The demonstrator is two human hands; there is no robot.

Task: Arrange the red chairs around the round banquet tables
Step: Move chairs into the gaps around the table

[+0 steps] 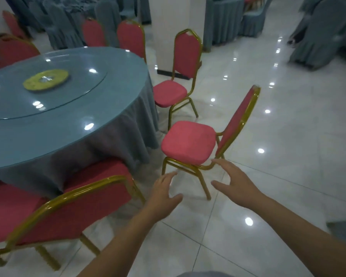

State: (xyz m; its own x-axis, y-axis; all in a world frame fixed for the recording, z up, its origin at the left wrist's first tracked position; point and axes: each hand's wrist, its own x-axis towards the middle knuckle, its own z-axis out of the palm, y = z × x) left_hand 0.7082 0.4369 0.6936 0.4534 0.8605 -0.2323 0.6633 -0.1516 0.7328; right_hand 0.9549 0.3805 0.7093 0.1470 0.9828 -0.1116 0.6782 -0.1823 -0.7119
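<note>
The step in hand looks like the placing of one more red chair at the round counter. This chair stands on the tiled floor just beside the hanging cloth, its seat towards the counter and its back away from it. It sits between a far chair, already drawn close to the cloth, and a near chair whose seat is partly under the cloth at the lower left.

Both arms reach towards the middle chair. The left grip is spread, fingers straight and apart, and holds nothing. The right grip is also spread, thumb well away from the fingers, and empty. Its fingertips lie just at the gold frame below the seat (whether they touch it I cannot tell).

On the counter lie a glass turntable and a yellow disc. More red chairs stand round the far side, and beyond them a white pillar.

My judgement is that this chair is nearly placed but not yet squared to the counter, since it seems turned a little off the line of its neighbours. The next move would call for a hold on the seat edge or the frame with both hands, then a short push or turn towards the cloth, keeping the gaps to both neighbours even.
</note>
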